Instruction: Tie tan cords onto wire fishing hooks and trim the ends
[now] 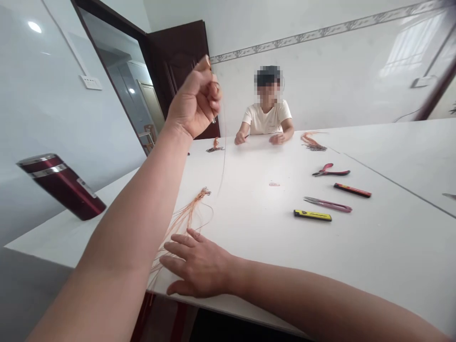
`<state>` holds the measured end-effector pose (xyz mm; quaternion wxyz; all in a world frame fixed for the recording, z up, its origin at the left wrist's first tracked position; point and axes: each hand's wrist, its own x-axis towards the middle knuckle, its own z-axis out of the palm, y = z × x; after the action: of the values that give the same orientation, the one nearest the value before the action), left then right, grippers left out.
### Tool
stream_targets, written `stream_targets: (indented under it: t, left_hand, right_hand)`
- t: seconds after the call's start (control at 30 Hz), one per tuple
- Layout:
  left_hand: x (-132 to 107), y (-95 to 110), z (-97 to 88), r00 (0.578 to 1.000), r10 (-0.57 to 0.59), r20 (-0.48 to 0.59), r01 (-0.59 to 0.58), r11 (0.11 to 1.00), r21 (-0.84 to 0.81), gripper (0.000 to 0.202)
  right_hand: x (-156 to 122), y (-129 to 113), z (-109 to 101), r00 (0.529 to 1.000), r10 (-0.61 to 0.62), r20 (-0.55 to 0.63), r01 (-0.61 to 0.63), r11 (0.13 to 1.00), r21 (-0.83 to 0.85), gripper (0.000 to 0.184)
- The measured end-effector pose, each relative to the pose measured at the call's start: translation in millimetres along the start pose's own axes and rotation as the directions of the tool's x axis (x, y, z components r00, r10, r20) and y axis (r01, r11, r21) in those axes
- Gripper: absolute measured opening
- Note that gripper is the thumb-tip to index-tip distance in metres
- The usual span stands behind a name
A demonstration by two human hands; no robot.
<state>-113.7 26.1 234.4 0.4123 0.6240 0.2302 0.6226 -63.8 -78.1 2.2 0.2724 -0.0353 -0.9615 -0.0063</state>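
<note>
My left hand is raised high over the table, its fingers closed in a pinch. A thin cord hangs from it towards the tabletop, faint and slightly blurred. My right hand lies palm down near the table's front edge, fingers spread and pointing left. Beside and partly beneath its fingertips is a bundle of thin orange cords, gathered at the far end with small dark pieces and fanning out towards me. My left forearm hides part of these cords.
On the white table lie red-handled pliers, a red lighter, thread snips and a yellow lighter. A maroon tumbler stands left. More cord bundles lie farther back. A person sits opposite.
</note>
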Motion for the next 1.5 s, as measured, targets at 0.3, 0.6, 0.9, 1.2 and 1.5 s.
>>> stream_targets:
  t: [0.3,0.6,0.9,1.2,1.5]
  left_hand:
    - [-54,-38,35.9,0.976,-0.096,0.195,0.123,0.984,-0.132,0.027]
    - [-126,-169,64.6,0.874,-0.469,0.126,0.460,0.883,0.098,0.028]
    - [-135,-188,55.1,0.839,-0.535,0.093,0.535,0.844,0.029,0.031]
    - [-145,-187,63.0,0.730,-0.659,0.184,0.684,0.707,-0.180,0.038]
    - [-144,-184,61.9,0.654,-0.722,0.227,0.755,0.607,-0.247,0.040]
  right_hand:
    - [-100,22,-113,0.673,0.372,-0.639,-0.267,0.928,0.259,0.012]
    - [-137,88,-100,0.453,0.862,-0.228,-0.408,0.428,0.806,0.022]
    - [-151,92,-95,0.408,0.913,-0.013,-0.535,0.250,0.807,0.020]
    - [-155,87,-90,0.240,0.956,-0.169,-0.538,0.276,0.797,0.022]
    - [-152,87,-88,0.265,0.943,-0.202,-0.566,0.322,0.759,0.020]
